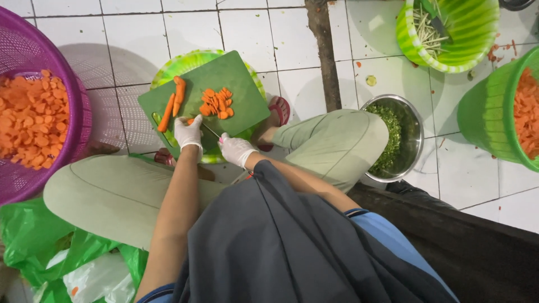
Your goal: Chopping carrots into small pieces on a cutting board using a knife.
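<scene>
The left hand [188,132] pins a carrot piece [191,120] on the green board [236,78] (slices [216,103] piled nearby), while the right hand [236,150] grips a knife [211,131].

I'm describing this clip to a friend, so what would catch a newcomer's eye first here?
Bright orange against green: a pile of carrot slices lies on a green cutting board at centre, where the gloved left hand steadies a carrot piece and the gloved right hand holds a knife. A purple basket of carrot slices fills the left edge.
</scene>
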